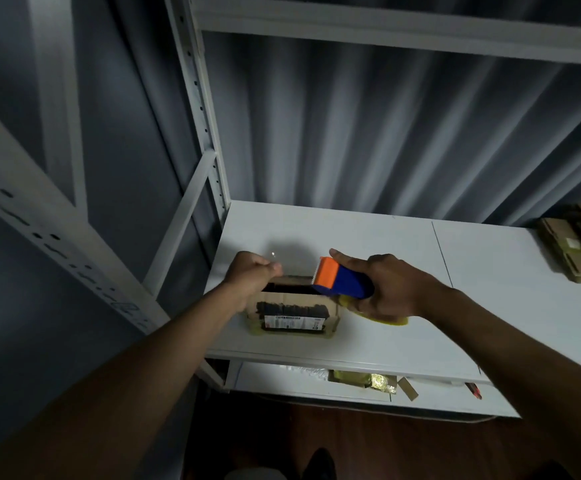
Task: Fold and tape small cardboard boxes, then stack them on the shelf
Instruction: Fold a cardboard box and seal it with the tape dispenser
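Left hand (252,271): fingers curled, pinching something small above the box's left end; what, cannot tell. Small cardboard box (294,315): on the white shelf (403,265), near its front left, top unsealed. Right hand (391,289): clamped round blue-orange tape dispenser (342,278), over the box's right end. More boxes (580,244) far right. Grey curtain (386,133) behind.

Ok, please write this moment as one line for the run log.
left hand: pinches tape end | right hand: holds tape dispenser | cardboard box: on shelf, below both hands | stage: taping
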